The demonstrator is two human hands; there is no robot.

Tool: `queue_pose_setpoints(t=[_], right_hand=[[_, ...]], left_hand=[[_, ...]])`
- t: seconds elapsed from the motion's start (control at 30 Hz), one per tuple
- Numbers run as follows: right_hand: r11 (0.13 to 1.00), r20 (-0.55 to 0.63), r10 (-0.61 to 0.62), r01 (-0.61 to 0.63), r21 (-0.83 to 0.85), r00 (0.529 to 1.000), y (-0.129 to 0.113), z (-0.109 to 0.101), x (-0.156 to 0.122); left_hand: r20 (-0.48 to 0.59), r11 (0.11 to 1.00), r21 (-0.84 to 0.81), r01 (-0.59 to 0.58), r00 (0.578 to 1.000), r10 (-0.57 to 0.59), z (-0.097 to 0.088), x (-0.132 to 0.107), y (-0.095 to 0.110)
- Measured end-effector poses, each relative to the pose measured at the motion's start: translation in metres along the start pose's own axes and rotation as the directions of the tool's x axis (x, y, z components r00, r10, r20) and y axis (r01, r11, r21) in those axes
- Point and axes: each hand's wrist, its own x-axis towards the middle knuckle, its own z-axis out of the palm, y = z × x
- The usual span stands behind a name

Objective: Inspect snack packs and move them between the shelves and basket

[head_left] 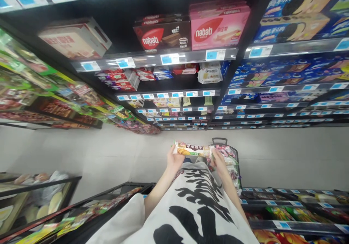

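A long white pack of biscuits (pixel 194 149), with dark lettering and a green-edged wrapper, lies level between my two hands in front of my body. My left hand (pixel 174 157) is closed on its left end. At the other end, my right hand (pixel 218 158) grips the wrapper, its fingers partly hiding that tip. Just beyond my right hand stands a shopping basket (pixel 237 164) with a dark handle (pixel 219 141), holding several colourful packets (pixel 227 151).
Ahead rises a shelf with pink wafer boxes (pixel 219 28), brown wafer boxes (pixel 163 37) and blue biscuit boxes (pixel 283 29). Bagged snacks (pixel 81 95) line the left side. More shelving (pixel 289 225) stands behind at right. Grey floor (pixel 131 146) lies between.
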Motion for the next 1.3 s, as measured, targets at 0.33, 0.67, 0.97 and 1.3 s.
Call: queue_pose_setpoints(t=[0.33, 0.67, 0.97, 1.3], right_hand=[[0.999, 0.065, -0.029, 0.027, 0.042, 0.997, -0.008, -0.005, -0.005], [0.999, 0.120, 0.011, -0.016, 0.043, 0.993, -0.008, -0.011, -0.004], [0.997, 0.275, 0.074, -0.078, 0.004, 0.959, -0.021, -0.006, -0.017], [0.997, 0.356, 0.067, -0.053, -0.051, 0.932, -0.024, -0.014, -0.014]], left_hand=[[-0.039, 0.999, 0.026, -0.024, 0.999, 0.025, 0.007, -0.001, -0.002], [-0.054, 1.000, 0.010, 0.011, 0.999, -0.010, 0.003, 0.006, 0.000], [-0.032, 1.000, 0.008, -0.019, 0.999, 0.019, -0.003, 0.011, 0.001], [0.098, 0.986, 0.144, -0.085, 0.993, 0.071, 0.014, 0.006, -0.002]])
